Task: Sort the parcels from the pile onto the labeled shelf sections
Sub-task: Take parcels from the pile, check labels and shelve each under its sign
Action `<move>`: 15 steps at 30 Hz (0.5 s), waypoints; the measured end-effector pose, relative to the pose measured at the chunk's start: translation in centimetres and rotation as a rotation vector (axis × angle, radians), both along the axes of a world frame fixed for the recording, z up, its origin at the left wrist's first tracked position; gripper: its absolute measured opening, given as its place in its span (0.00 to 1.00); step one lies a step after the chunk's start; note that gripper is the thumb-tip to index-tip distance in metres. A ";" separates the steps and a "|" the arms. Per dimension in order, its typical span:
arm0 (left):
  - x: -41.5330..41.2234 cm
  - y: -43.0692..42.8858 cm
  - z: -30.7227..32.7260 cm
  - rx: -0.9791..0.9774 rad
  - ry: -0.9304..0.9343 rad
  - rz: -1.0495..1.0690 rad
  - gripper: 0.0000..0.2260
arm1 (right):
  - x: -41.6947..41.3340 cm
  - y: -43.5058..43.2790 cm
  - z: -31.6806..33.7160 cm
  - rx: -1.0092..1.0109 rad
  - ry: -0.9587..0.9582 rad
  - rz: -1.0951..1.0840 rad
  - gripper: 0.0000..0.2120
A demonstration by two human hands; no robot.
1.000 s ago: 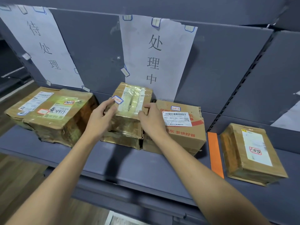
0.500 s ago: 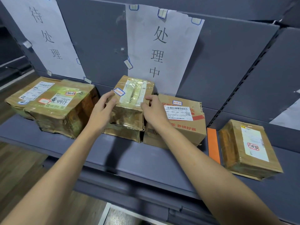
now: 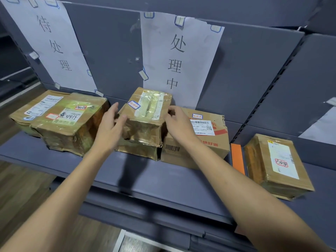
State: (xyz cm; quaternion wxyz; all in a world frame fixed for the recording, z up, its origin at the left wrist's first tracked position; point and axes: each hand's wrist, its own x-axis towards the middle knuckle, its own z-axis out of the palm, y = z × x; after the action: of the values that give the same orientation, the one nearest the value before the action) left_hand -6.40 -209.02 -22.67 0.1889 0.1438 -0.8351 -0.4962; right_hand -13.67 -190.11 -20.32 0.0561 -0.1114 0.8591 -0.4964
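A small taped brown parcel (image 3: 145, 113) with a blue-edged sticker sits on top of another brown parcel (image 3: 138, 151), on the grey shelf (image 3: 163, 182) below the middle paper label (image 3: 176, 57). My left hand (image 3: 111, 128) is at the parcel's left side with its fingers spread and mostly off the cardboard; only the thumb lies across the front face. My right hand (image 3: 180, 124) has its curled fingertips on the parcel's top right edge. A carton with red print (image 3: 205, 142) stands against the stack's right side.
Two brown parcels (image 3: 69, 128) (image 3: 36, 106) lie under the left paper label (image 3: 54, 42). An orange divider strip (image 3: 237, 159) separates the middle section from a lone parcel (image 3: 276, 164) on the right. Wooden floor shows below the shelf.
My left hand has loosened from the taped parcel's top left corner and slid left and down. My right fingers have drawn back from the top to its right edge. The parcel stayed put.
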 end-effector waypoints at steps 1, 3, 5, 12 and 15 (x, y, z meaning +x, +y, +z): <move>-0.1 -0.4 0.5 -0.059 -0.015 0.000 0.26 | -0.1 0.4 0.4 0.023 0.020 0.005 0.15; -0.3 -0.6 1.8 -0.202 -0.034 -0.014 0.24 | -0.3 1.5 1.3 0.094 0.074 0.028 0.15; -0.2 -0.2 3.0 -0.354 -0.043 -0.020 0.22 | -0.2 2.5 2.2 0.205 0.109 0.067 0.16; 0.4 4.9 7.5 -0.791 -0.079 -0.195 0.24 | 1.6 8.0 5.6 0.572 0.116 0.188 0.21; 0.2 10.7 9.6 -0.887 -0.142 -0.353 0.26 | 3.7 13.0 7.5 0.641 0.084 0.169 0.28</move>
State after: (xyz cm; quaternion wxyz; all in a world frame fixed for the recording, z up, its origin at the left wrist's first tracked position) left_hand -6.16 -198.29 -13.09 0.0875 -0.0613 -0.9886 -0.1057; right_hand -9.95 -177.11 -12.80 0.0938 -0.1791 0.9608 -0.1895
